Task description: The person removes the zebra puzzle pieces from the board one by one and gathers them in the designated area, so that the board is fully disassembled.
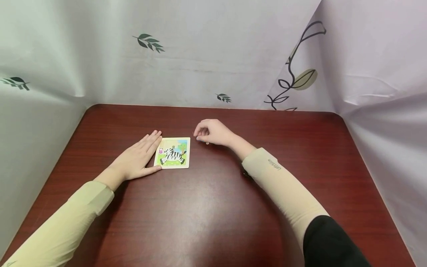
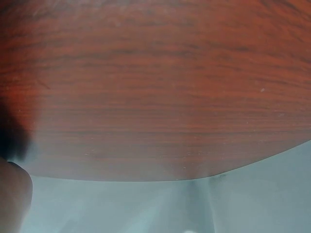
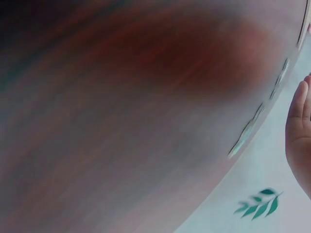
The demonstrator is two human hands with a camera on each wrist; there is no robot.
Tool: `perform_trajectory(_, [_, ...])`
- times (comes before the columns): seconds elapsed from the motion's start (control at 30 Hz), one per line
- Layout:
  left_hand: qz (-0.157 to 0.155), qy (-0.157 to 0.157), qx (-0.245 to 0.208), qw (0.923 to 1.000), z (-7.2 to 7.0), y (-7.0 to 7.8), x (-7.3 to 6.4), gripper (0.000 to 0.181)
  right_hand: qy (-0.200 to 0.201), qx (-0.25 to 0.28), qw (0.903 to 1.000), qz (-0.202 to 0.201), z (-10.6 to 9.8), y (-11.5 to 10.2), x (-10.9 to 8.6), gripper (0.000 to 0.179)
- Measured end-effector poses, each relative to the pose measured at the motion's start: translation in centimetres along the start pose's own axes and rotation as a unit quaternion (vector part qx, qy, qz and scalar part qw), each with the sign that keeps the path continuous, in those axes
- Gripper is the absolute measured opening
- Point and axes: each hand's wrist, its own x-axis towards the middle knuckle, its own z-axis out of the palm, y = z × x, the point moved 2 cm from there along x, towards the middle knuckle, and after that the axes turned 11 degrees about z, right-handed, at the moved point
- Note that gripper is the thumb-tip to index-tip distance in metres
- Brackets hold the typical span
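A small square picture puzzle (image 1: 173, 157) with a running zebra lies flat on the table in the head view. Its upper left part is plain beige. My left hand (image 1: 138, 155) rests at its left side, fingers straight, fingertips and thumb touching the frame. To the right of the puzzle, my right hand (image 1: 215, 132) is held with bent fingers and thumb. Specks of colour show at its fingertips and under its thumb, like the edge of a mostly hidden puzzle piece (image 1: 207, 142). In the right wrist view part of the right hand (image 3: 299, 138) shows at the edge.
The dark red wooden table (image 1: 186, 222) has rounded far corners. A pale curtain (image 1: 200, 55) with leaf prints hangs behind it and along both sides. The left wrist view shows mainly table surface (image 2: 160, 97) and its edge.
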Motion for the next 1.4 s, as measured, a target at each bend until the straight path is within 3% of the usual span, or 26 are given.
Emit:
perform_trajectory(0.5, [-0.015, -0.003, 0.006, 0.9999, 0.3, -0.2, -0.6, 0.105, -0.052, -0.045, 0.9971, -0.033, 3.0, -2.8, 2.4, 0.013])
perform_trajectory(0.93, [-0.007, 0.004, 0.005, 1.0000, 0.1, -0.1, -0.3, 0.102, -0.059, -0.077, 0.9949, -0.027, 3.7, -3.5, 3.1, 0.019])
perform_trajectory(1.17, [-0.009, -0.003, -0.002, 1.0000, 0.2, 0.0, -0.1, 0.102, -0.067, -0.082, 0.9935, -0.041, 4.1, -3.8, 3.4, 0.023])
perform_trajectory(1.4, [-0.016, -0.005, -0.002, 0.9999, 0.4, -0.3, 0.0, 0.105, -0.084, -0.123, 0.9869, -0.061, 4.2, -3.9, 3.6, 0.027])
